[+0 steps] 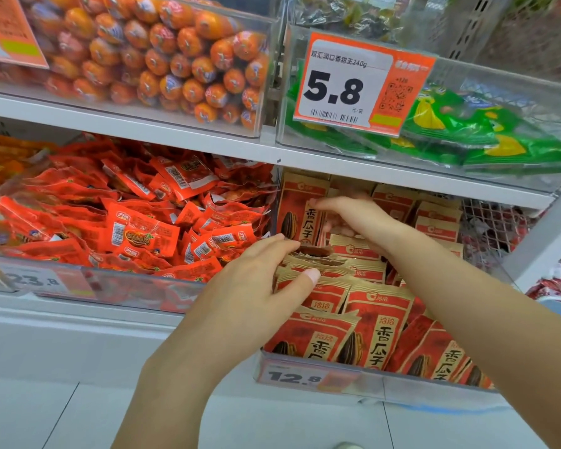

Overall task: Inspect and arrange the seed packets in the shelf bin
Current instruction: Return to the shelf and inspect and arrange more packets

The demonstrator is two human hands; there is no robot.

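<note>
Head view: left hand [259,280] is lying open on front seed packets [370,322]; right hand [353,215], blurred, grasp unclear, is nearer the upright back packet [300,210] in shelf bin [418,385].

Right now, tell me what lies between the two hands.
Head view: tops of red-and-tan paper seed packets lie between left hand and right hand.

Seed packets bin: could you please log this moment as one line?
left hand: open, resting on seed packets | right hand: blurred, reaching rear packets | bin: packets upright
</note>
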